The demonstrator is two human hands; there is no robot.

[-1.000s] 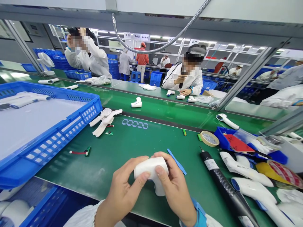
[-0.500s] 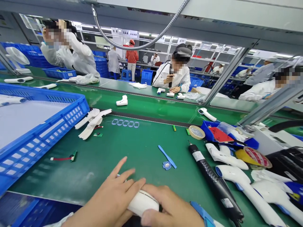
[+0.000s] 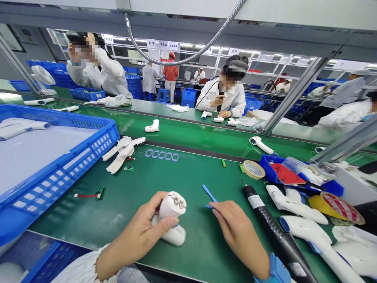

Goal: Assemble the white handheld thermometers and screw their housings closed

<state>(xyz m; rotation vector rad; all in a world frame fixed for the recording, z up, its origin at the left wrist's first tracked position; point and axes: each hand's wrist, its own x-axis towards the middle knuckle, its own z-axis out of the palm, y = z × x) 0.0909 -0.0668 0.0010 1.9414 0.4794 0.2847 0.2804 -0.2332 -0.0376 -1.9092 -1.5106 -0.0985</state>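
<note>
A white handheld device [image 3: 173, 204] is gripped in my left hand [image 3: 144, 232], its end with metal contacts facing up, above the green tabletop. My right hand [image 3: 235, 226] reaches down to the right of it, thumb and fingertips pinched together at a small blue part. A thin blue stick [image 3: 208, 191] lies just beyond those fingertips. What exactly the fingertips pinch is partly hidden. Further right, a black electric screwdriver [image 3: 271, 224] lies at a slant on the table.
A blue crate [image 3: 100, 147] stands left, white shells [image 3: 122, 155] beside it. Small circuit boards [image 3: 100, 193] and blue frames [image 3: 161, 155] lie further in. At right are a tape roll [image 3: 253, 169], a blue bin [image 3: 268, 161] and white devices [image 3: 306, 232]. People sit across the belt.
My right hand has let go of the white device and moved right to the small blue part. My left hand now holds the device alone, turned more upright. The view has shifted slightly.
</note>
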